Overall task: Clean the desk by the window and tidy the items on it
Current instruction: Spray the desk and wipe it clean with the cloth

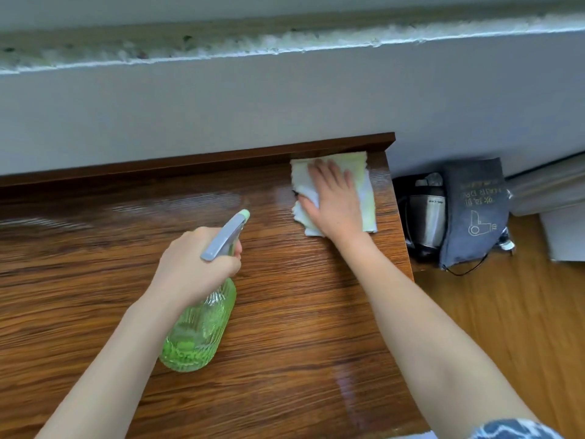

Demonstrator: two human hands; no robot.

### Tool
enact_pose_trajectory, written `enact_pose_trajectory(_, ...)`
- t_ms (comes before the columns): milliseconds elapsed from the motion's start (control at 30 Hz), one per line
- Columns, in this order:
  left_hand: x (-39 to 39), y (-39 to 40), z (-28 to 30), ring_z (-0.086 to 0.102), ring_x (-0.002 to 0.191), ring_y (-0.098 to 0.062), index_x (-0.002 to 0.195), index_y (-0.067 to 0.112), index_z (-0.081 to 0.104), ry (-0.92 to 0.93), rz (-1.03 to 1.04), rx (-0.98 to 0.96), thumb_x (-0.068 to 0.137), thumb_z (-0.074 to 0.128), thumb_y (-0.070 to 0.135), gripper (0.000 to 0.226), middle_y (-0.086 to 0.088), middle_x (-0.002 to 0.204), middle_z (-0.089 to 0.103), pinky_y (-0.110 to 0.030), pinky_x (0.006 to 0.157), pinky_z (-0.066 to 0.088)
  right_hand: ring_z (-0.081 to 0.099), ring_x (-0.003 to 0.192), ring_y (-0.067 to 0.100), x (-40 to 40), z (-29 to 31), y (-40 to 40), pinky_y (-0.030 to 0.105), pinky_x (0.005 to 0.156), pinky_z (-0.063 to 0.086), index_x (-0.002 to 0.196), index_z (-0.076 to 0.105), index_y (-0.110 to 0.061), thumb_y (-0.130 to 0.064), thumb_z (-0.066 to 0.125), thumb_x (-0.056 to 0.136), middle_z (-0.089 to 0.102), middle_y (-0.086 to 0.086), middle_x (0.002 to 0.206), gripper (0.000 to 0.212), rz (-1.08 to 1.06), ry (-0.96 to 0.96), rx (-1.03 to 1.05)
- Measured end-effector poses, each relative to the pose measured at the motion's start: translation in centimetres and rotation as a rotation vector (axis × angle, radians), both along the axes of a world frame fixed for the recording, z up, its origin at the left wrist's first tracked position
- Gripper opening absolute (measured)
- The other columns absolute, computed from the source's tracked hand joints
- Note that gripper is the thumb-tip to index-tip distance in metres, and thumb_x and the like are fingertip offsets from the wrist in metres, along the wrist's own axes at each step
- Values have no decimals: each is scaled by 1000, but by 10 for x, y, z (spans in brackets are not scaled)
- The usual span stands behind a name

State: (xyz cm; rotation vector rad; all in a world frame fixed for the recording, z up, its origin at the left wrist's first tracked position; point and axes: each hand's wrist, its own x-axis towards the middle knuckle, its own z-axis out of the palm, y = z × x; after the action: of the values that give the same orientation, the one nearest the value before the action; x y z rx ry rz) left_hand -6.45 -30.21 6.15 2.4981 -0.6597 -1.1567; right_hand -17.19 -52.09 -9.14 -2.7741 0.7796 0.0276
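A grey wall (285,99) rises beyond both hands, with a rough, stained sill (221,42) running along its top. Against it stands one brown wood-grain desk (79,280), glossy and streaked with light, with a raised dark ledge (202,156) along its far edge, just past the right grip. To the right of that grip, off the desk's end, lies a lighter wooden floor (506,327).

On the floor, right of the right hand, sit one dark grey pouch (474,210) printed with a hair-dryer outline and, touching its left side, one steel kettle (427,217) with a black cord trailing near it.

One green ribbed spray bottle (199,331) stands on the desk under the left hand (193,267), tilted slightly. The left grip is clenched around the bottle's neck below the grey trigger head (226,236), whose nozzle points toward the far right corner.

One pale yellow-and-white cloth (364,172) lies flat in the desk's far right corner, directly beneath the right hand (332,201). The right grip is released, fingers straight and spread, palm pressing the cloth down; the cloth's edges show on every side of the hand.
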Motion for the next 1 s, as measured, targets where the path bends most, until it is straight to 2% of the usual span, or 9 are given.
enact_pose_trajectory(133, -8, 18, 0, 62, 70, -14, 74, 29, 62, 25, 23, 1, 54, 53, 33, 22, 10, 73, 69, -33, 69, 49, 28, 142, 27, -23, -3, -32, 53, 113, 17, 144, 40, -15, -56, 33, 90, 39, 6, 150, 68, -232, -1, -48)
enact_pose_trajectory(233, -17, 30, 3, 60, 70, -13, 76, 28, 61, 3, -1, -19, 64, 60, 29, 12, 9, 75, 68, -32, 68, 48, 23, 143, 27, -33, -2, -39, 61, 111, 11, 148, 33, -18, -51, 40, 93, 33, 5, 154, 64, -369, 59, -72)
enact_pose_trajectory(333, -25, 40, 6, 60, 69, -14, 78, 25, 61, -16, -9, -47, 74, 66, 14, 13, 7, 75, 68, -32, 66, 47, 20, 144, 29, -32, 2, -29, 65, 110, 11, 150, 28, -23, -50, 38, 95, 29, 5, 155, 62, -342, 99, -79)
enact_pose_trajectory(500, -36, 61, 8, 54, 58, -16, 77, 26, 62, -36, 21, -93, 73, 68, 10, 17, 6, 59, 59, -28, 56, 39, 17, 146, 30, -51, 1, 24, 64, 112, 10, 151, 26, -27, -56, 24, 92, 22, 3, 159, 66, -196, 152, -46)
enact_pose_trajectory(633, -44, 85, 14, 51, 52, -18, 79, 28, 62, -44, 59, -161, 65, 60, 28, 14, 5, 53, 54, -30, 56, 40, 28, 143, 33, -83, -4, 94, 66, 110, 17, 146, 40, -24, -54, 39, 88, 35, 7, 154, 65, -102, 79, -41)
enact_pose_trajectory(700, -49, 97, 16, 51, 54, -19, 80, 29, 62, -53, 86, -191, 69, 64, 24, 11, 3, 56, 56, -28, 55, 38, 28, 143, 33, -99, -5, 132, 63, 110, 16, 145, 42, -24, -54, 43, 86, 35, 7, 154, 66, -72, 69, -50)
enact_pose_trajectory(833, -61, 126, 20, 48, 50, -16, 81, 27, 62, -112, 101, -259, 76, 68, 5, 23, 4, 54, 56, -26, 53, 36, 23, 144, 32, -124, -2, 198, 63, 111, 16, 145, 40, -25, -55, 43, 87, 33, 6, 155, 66, -17, 107, -57)
enact_pose_trajectory(933, -73, 155, 19, 49, 47, -10, 82, 29, 62, -171, 106, -279, 77, 67, 5, 25, 8, 51, 56, -25, 50, 37, 22, 144, 32, -141, 1, 238, 63, 110, 17, 146, 38, -26, -56, 42, 87, 32, 6, 155, 67, -7, 154, -48)
enact_pose_trajectory(1000, -83, 179, 13, 56, 52, -7, 86, 33, 62, -160, 134, -318, 76, 66, 11, 24, 14, 55, 59, -28, 53, 44, 22, 144, 33, -151, 5, 255, 62, 109, 18, 146, 37, -25, -57, 39, 88, 32, 6, 155, 66, 7, 195, -35)
